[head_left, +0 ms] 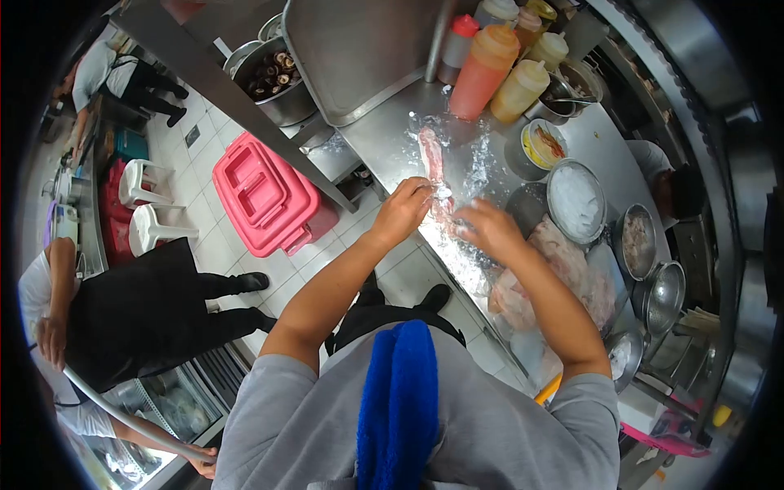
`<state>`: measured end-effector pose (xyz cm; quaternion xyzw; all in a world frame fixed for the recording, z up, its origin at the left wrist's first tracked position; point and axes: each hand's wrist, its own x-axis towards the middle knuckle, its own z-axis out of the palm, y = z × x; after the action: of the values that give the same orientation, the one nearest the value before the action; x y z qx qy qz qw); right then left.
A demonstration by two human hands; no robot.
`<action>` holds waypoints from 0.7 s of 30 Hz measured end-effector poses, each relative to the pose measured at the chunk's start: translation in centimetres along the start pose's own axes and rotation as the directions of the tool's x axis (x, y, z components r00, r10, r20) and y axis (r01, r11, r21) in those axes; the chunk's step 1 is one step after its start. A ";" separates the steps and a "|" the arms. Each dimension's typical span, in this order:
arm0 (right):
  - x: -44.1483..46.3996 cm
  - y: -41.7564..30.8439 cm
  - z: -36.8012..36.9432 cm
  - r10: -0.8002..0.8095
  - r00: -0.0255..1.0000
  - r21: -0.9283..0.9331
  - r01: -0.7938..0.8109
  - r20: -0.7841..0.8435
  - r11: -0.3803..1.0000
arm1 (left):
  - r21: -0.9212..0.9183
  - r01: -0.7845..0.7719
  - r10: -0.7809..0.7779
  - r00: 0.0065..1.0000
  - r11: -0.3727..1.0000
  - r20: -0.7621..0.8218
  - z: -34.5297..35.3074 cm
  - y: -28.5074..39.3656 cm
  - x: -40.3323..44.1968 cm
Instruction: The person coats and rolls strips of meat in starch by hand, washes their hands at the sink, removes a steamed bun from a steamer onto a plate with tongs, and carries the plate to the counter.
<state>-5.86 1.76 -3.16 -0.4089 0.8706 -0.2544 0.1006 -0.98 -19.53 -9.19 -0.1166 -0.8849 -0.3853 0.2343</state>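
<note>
A: What does the strip of raw meat (430, 153) look like, and where does it lie?
B: Long, narrow and flattened; pink with pale streaks, dusted white. It lies on the steel table (379, 143), its far end rounded and reaching beyond the left fingertips, its near part running between the two hands.

A: And the fingers?
B: Those of the left hand (403, 210) are curled, tips close together at the strip's edge, beside a small white clump; whether they pinch it cannot be told. Those of the right hand (491, 229) are bent and blurred; whether they are apart or together cannot be told.

A: Which materials surround them?
B: Fine white powder (477, 163), smeared and streaked over smooth metal, just beyond the right fingers. To their right, a round metal bowl (603, 211) heaped with white matter; nearer the body, a pile of pale pink meat (562, 265), soft and folded. Well beyond both hands, translucent plastic squeeze bottles (483, 72) with tapered nozzles.

A: What is hard to make out?
B: The strip's near end, lost in powder, glare and the right hand's blur. The right forearm hides part of the pile, and the camera's dark border cuts off the outer scene.
</note>
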 end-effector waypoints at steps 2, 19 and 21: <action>-1.3 0.0 0.6 -0.120 0.993 -0.069 0.121 0.012 0.990 | 0.015 -0.018 0.018 1.000 1.000 0.014 0.1 -0.1 0.2; -2.1 -1.2 2.9 0.065 0.995 0.101 -0.057 -0.070 0.993 | 0.034 -0.019 0.017 0.998 0.999 0.063 0.4 -0.2 0.4; -1.8 -2.0 2.4 0.057 0.994 0.160 -0.042 -0.094 0.986 | 0.027 -0.004 0.003 0.998 1.000 0.056 0.4 -0.1 0.4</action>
<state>-2.43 1.17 -4.20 -0.3650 0.8614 -0.3398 0.0961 -1.44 -19.29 -9.30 -0.1259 -0.8960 -0.3695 0.2116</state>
